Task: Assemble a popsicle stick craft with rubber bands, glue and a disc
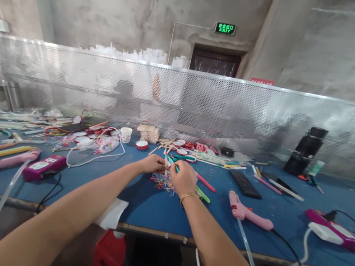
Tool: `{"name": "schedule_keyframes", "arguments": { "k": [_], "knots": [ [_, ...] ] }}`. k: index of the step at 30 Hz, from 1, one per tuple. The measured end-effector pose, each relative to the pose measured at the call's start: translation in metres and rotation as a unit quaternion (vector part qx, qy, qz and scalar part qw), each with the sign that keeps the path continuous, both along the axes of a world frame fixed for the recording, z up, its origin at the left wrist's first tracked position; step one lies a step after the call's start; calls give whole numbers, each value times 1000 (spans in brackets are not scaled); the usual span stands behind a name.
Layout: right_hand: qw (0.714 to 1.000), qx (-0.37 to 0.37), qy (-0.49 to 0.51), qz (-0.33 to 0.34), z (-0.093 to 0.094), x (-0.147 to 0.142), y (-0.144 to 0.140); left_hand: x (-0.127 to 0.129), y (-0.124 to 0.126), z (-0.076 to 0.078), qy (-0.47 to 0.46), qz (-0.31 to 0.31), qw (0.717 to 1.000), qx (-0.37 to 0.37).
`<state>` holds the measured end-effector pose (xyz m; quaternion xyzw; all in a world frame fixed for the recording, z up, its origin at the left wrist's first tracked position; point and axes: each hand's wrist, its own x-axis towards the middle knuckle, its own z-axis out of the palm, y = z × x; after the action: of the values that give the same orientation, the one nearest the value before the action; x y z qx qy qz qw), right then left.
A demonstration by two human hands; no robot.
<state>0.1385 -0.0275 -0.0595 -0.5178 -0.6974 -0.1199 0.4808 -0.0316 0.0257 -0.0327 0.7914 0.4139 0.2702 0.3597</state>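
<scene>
My left hand is closed, pinching a thin pale strip that stands up between my two hands. Close against it, my right hand is wrapped round a slim teal-handled tool, whose exact kind is hidden by the fingers. The tip of this tool meets the strip near its upper end. Under both hands lies a tangle of short multicoloured threads. Teal-handled pliers rest on the blue table just beyond them.
Pink glue guns lie at left and right, with trailing cords. A black phone and black bottle are on the right. Behind stand a paper cup, wooden sticks and a perforated metal screen.
</scene>
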Motion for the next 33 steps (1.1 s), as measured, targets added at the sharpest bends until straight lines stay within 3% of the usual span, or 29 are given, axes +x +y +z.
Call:
{"name": "schedule_keyframes", "arguments": {
  "k": [27,33],
  "knots": [
    [1000,-6,5,-15,-1,-1,0,2,-3,2,-13,-4,1000,-4],
    [1000,4,-5,7,-2,0,1,3,-4,3,-13,-5,1000,-15]
  ]
}}
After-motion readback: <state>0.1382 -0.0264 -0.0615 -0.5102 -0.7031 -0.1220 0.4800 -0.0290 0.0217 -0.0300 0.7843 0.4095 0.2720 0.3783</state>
